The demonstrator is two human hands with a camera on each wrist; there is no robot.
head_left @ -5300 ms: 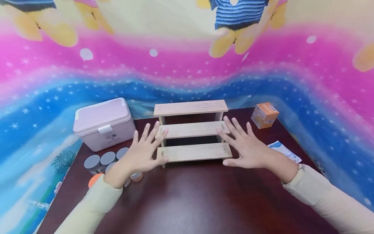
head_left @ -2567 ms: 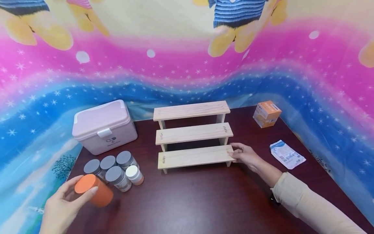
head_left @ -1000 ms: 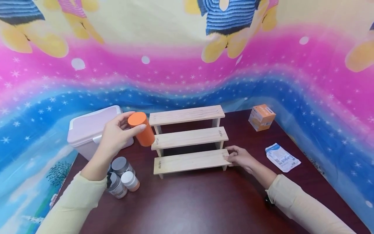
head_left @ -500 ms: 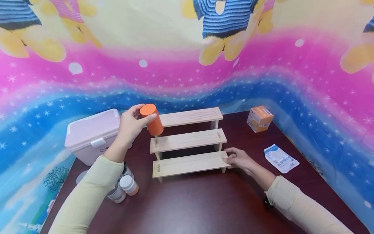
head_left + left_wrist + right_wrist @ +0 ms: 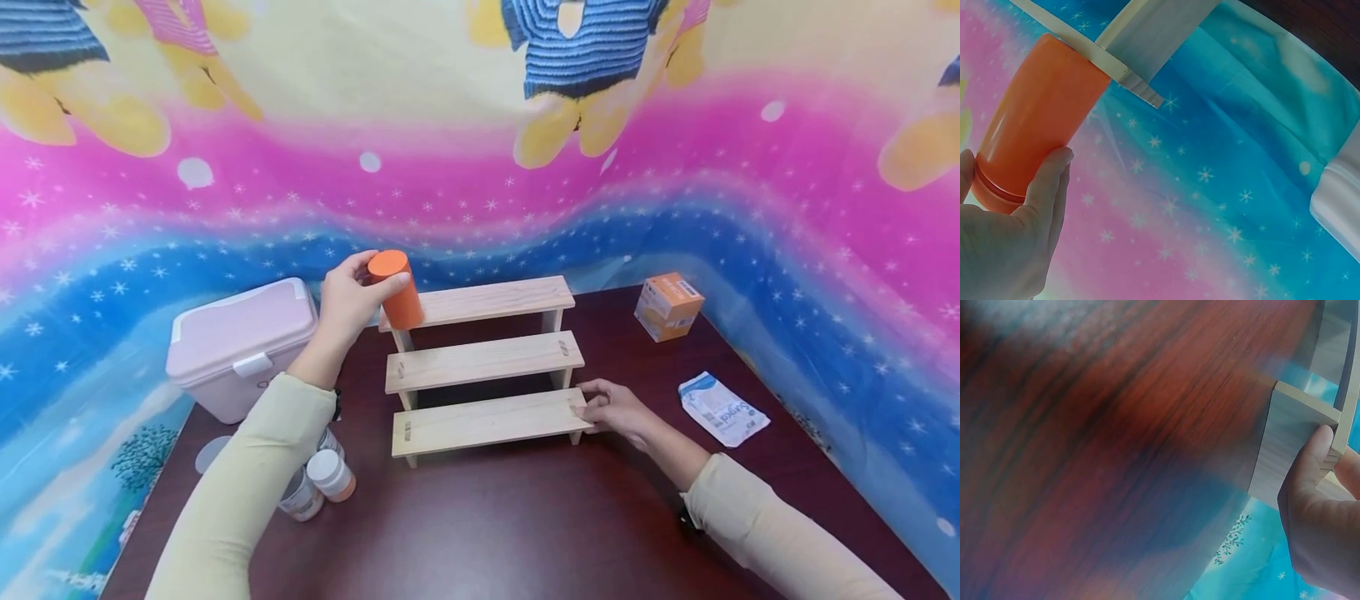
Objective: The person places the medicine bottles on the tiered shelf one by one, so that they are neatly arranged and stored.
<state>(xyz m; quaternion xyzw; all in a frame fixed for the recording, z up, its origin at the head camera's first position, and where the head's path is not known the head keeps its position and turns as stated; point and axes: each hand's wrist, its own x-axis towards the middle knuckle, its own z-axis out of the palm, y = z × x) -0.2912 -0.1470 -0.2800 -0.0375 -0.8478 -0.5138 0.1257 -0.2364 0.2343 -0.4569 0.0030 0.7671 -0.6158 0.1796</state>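
Note:
An orange bottle (image 5: 402, 302) with an orange cap is upright at the left end of the top board of a three-step wooden rack (image 5: 487, 363). My left hand (image 5: 348, 302) grips it near the cap between thumb and fingers. In the left wrist view, the bottle's base (image 5: 1075, 59) meets the board's edge; whether its weight rests there I cannot tell. My right hand (image 5: 617, 413) pinches the right end of the lowest board, its thumb (image 5: 1319, 447) against the wood in the right wrist view.
A pale pink lidded box (image 5: 242, 346) stands at the back left. Before it are a white-capped bottle (image 5: 332, 475) and grey-lidded jars (image 5: 302, 498), partly behind my left sleeve. An orange carton (image 5: 669, 307) and a white-blue packet (image 5: 723, 408) lie right. Patterned cloth hangs behind.
My left hand took the orange bottle from beside the jars, raised it and carried it right to the top board. My right hand came to hold the lowest board and has stayed there.

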